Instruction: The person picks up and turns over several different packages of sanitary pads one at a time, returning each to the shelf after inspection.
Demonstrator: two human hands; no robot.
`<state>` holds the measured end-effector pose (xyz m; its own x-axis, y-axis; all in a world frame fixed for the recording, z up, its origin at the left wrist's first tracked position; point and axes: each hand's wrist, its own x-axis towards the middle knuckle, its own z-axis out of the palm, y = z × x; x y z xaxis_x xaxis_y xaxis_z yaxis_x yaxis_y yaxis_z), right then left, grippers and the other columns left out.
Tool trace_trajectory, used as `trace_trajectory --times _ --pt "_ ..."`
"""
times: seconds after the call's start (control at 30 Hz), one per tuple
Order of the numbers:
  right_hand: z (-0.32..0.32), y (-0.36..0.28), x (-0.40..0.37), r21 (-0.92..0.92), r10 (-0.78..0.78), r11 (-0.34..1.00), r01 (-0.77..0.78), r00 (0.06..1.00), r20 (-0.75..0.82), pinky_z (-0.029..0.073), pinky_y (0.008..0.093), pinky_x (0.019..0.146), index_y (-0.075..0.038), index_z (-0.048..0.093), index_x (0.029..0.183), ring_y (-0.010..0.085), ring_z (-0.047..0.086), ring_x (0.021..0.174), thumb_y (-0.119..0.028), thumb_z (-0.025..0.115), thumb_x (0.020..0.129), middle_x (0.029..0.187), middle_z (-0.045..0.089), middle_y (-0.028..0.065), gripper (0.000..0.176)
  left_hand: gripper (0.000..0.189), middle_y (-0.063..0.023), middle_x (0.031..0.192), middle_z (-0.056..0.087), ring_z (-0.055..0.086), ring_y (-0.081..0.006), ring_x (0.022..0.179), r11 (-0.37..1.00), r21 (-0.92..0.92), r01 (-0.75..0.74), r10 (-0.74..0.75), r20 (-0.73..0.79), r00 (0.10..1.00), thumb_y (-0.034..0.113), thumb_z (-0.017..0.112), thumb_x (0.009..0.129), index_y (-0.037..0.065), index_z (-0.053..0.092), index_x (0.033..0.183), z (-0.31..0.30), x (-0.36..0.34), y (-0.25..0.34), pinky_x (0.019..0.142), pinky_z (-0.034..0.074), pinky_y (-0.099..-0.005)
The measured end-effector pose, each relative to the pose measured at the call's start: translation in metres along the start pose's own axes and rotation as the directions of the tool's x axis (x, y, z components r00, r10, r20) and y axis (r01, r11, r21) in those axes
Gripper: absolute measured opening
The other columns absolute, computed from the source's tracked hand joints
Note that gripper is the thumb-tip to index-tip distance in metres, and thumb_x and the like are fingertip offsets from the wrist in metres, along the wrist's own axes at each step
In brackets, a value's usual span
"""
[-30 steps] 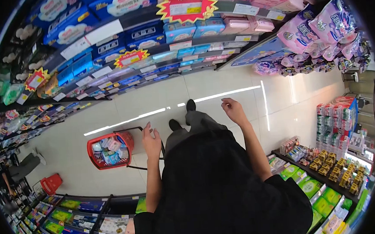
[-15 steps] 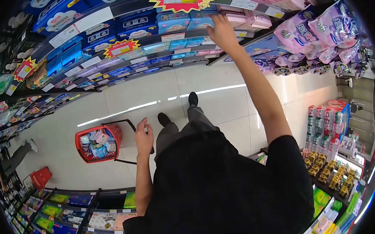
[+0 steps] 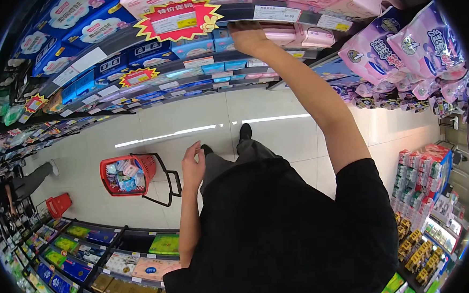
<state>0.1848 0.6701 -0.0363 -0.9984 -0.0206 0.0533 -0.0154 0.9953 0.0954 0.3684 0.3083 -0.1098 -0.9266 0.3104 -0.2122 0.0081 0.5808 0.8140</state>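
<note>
My right hand reaches in beneath a shelf edge, between light blue packs and pink packs. The shelf lip hides its fingertips, so whether they grip a pack cannot be made out. My left hand hangs at my side, empty, fingers loosely bent and apart. A red shopping basket full of small packs stands on the floor left of that hand. Its black handle lies folded toward me, just short of the hand.
A starburst price sign hangs on the shelf edge, left of my right hand. Purple bags hang at the right. Low shelves of packs are behind me. A person and another red basket are at far left.
My right hand has moved left and deeper under the shelf edge, so its fingers are now hidden. The shelf looks closer. The basket's handle now shows apart from my left hand.
</note>
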Motion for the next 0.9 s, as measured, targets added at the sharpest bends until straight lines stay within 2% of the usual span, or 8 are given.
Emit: trace_trajectory --times 0.1,0.27,0.37,0.47,0.6,0.7,0.8,0.9 --pt "-0.010 0.002 -0.005 0.127 -0.006 0.992 0.020 0.994 -0.109 0.042 0.0455 0.097 -0.005 0.054 0.120 0.0337 0.055 0.114 -0.012 0.057 0.078 0.121 0.058 0.0207 0.043 0.028 -0.0174 0.108 0.065 0.066 -0.0277 0.095 1.000 -0.020 -0.005 0.005 -0.021 1.000 0.007 0.057 0.089 0.001 0.060 0.116 0.006 0.000 0.013 0.084 0.050 -0.0366" --pt "-0.047 -0.005 -0.028 0.234 0.076 0.970 -0.065 0.996 -0.038 0.044 0.0466 0.093 -0.005 0.054 0.120 0.0361 0.056 0.111 -0.013 0.064 0.074 0.117 0.059 0.0214 0.047 0.028 -0.0168 0.106 0.066 0.065 -0.0272 0.097 1.000 -0.012 0.013 -0.013 0.020 1.000 0.008 0.057 0.089 0.000 0.060 0.117 0.000 0.004 0.023 0.085 0.050 -0.0361" --pt "-0.036 -0.007 -0.041 0.174 0.023 0.984 0.024 0.965 -0.261 0.044 0.0446 0.093 -0.003 0.052 0.119 0.0358 0.054 0.110 -0.011 0.069 0.071 0.116 0.059 0.0183 0.052 0.028 -0.0176 0.108 0.066 0.064 -0.0264 0.102 0.998 -0.018 -0.057 0.058 0.079 0.995 0.010 0.055 0.093 0.000 0.059 0.119 -0.008 0.017 0.018 0.089 0.049 -0.0339" --pt "-0.047 -0.027 -0.065 0.131 0.001 0.991 0.040 0.956 -0.294 0.043 0.0425 0.094 -0.001 0.050 0.118 0.0347 0.051 0.109 -0.009 0.071 0.069 0.115 0.056 0.0149 0.054 0.031 -0.0159 0.108 0.066 0.065 -0.0260 0.099 0.997 -0.043 -0.068 0.072 0.099 0.992 0.008 0.057 0.091 0.000 0.058 0.121 -0.020 0.028 0.023 0.087 0.049 -0.0350" --pt "-0.071 -0.068 -0.126 0.305 0.128 0.952 0.004 0.902 -0.413 0.046 0.0400 0.088 -0.001 0.053 0.114 0.0307 0.058 0.098 -0.012 0.068 0.073 0.104 0.061 0.0134 0.045 0.041 -0.0149 0.116 0.062 0.062 -0.0221 0.104 0.934 -0.354 -0.047 0.110 0.160 0.981 0.013 0.055 0.094 0.003 0.048 0.133 -0.035 0.055 0.033 0.089 0.048 -0.0337" --pt "-0.084 -0.083 -0.163 0.832 0.391 0.329 -0.447 0.866 0.311 0.049 0.0319 0.077 -0.001 0.049 0.121 0.0187 0.061 0.090 -0.018 0.073 0.079 0.101 0.061 0.0108 0.052 0.052 -0.0156 0.124 0.057 0.059 -0.0211 0.106 0.843 -0.538 -0.027 0.157 0.197 0.968 0.018 0.055 0.095 0.006 0.037 0.142 -0.043 0.074 0.073 0.089 0.048 -0.0328" --pt "-0.082 -0.100 -0.189 0.879 0.295 -0.249 -0.407 0.833 0.469 0.049 0.0264 0.069 0.000 0.050 0.122 0.0116 0.061 0.080 -0.023 0.072 0.083 0.092 0.063 0.0089 0.050 0.058 -0.0149 0.125 0.056 0.057 -0.0187 0.105 0.763 -0.639 0.094 0.172 0.341 0.924 0.019 0.057 0.094 0.007 0.033 0.145 -0.060 0.077 0.126 0.088 0.048 -0.0308" --pt "-0.082 -0.114 -0.206 0.857 0.238 -0.311 -0.412 0.839 0.490 0.048 0.0245 0.071 -0.001 0.053 0.120 0.0115 0.061 0.084 -0.021 0.072 0.083 0.095 0.063 0.0083 0.046 0.055 -0.0127 0.126 0.056 0.058 -0.0142 0.097 0.904 -0.426 0.044 0.212 0.535 0.818 0.019 0.060 0.093 0.006 0.040 0.143 -0.067 0.078 0.135 0.079 0.048 -0.0273"
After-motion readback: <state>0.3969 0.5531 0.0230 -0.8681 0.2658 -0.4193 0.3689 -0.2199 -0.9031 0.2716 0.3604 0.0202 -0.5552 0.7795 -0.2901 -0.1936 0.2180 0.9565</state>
